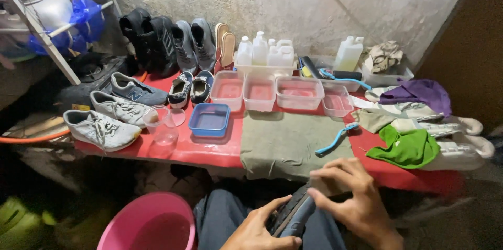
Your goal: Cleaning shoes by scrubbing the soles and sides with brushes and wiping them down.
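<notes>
A: What are the hands doing?

B: Both grip a dark shoe [294, 212] on the lap, just below the near edge of the grey cloth [285, 142]. The left hand [258, 228] has its fingers clenched around the shoe's side; the right hand [352, 200] clasps the upper, fingers curled.

A: So which step?

B: I judge it's readying the shoe for cleaning. The blue brush [336, 139] lies on the cloth's right edge, untouched; the blue tub [209, 119] sits left of the cloth on the red tabletop [204, 150]. Reaching the brush would call for freeing the right hand.
</notes>
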